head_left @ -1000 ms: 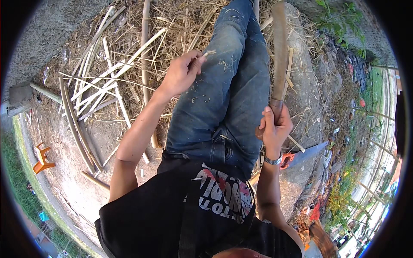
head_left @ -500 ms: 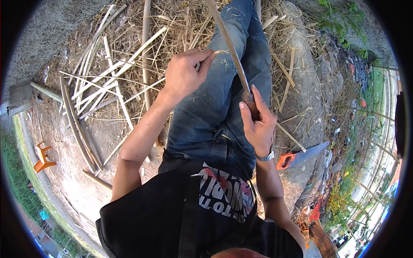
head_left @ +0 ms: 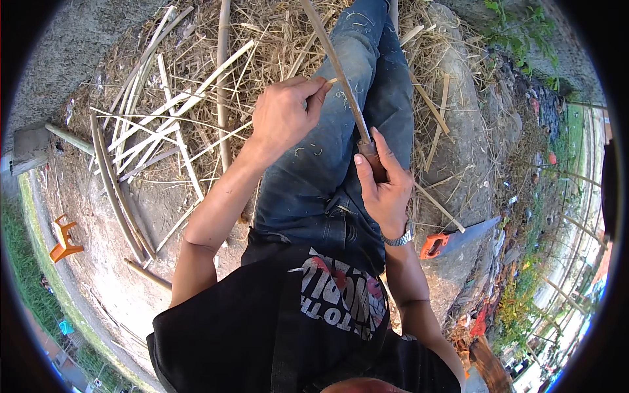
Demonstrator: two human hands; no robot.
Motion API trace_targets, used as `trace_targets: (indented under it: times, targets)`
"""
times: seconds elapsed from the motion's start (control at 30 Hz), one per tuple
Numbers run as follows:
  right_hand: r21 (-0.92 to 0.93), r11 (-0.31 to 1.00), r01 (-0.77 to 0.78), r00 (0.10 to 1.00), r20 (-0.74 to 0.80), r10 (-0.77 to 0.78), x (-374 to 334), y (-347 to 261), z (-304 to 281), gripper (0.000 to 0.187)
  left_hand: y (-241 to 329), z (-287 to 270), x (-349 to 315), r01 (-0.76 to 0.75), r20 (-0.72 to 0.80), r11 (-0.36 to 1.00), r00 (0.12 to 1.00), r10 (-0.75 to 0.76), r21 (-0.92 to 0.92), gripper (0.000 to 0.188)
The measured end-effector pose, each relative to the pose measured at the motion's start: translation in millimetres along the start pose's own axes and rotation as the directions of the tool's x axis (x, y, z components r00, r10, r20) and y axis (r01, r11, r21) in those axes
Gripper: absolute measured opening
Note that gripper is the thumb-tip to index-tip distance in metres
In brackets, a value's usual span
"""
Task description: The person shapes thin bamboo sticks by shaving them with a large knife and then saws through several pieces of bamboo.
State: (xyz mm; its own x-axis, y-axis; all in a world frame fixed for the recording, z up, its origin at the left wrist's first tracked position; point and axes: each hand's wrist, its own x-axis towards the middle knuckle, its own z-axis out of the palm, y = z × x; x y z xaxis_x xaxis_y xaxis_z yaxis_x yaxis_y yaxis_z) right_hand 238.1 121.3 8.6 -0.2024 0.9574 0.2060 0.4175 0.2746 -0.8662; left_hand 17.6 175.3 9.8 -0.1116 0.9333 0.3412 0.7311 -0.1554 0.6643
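Observation:
Over my outstretched legs, my left hand (head_left: 283, 119) is closed in a pinch on a thin pale wood strip (head_left: 332, 80). Only the strip's short end shows past the fingertips, close against the blade; the rest is hidden by the fingers. My right hand (head_left: 389, 196) wraps round the brown handle of a long knife (head_left: 337, 69), thumb along one side and forefinger stretched toward the blade. The narrow blade slants up and to the left, away from me, and its tip runs out of the picture. Small curled shavings (head_left: 317, 151) lie on my jeans.
On the left lies a loose pile of pale split strips (head_left: 187, 108), with brown poles (head_left: 114, 187) beside it. Straw-like shavings (head_left: 282, 39) cover the ground ahead. A handsaw (head_left: 458, 238) with an orange handle lies to my right. An orange stool (head_left: 65, 239) stands far left.
My right hand and the knife have shifted left and slightly up, and the blade now crosses nearer my left fingertips. My left hand has barely moved and keeps its pinch.

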Motion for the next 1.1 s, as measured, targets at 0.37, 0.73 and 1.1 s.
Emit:
trace_targets:
  times: [0.37, 0.73, 1.1]
  targets:
    - [-0.028, 0.999, 0.015, 1.000, 0.025, -0.015, -5.2, -3.8, 1.8, 0.048, -6.5, 4.4, -6.0, -0.033, -0.024, 0.997, 0.999, 0.035, 0.066, 0.015]
    - [-0.222, 0.973, -0.061, 0.995, 0.061, 0.077, 87.1, -10.6, 4.6, 0.044, 64.2, -22.9, -31.6, -0.570, -0.005, 0.819, 0.821, 0.571, 0.065, 0.013]
    - [0.329, 0.936, -0.122, 0.934, -0.280, 0.220, 70.3, -5.0, -46.3, 0.049, 12.8, -62.5, 7.6, 0.320, 0.207, 0.847, 0.945, -0.254, -0.424, 0.031]
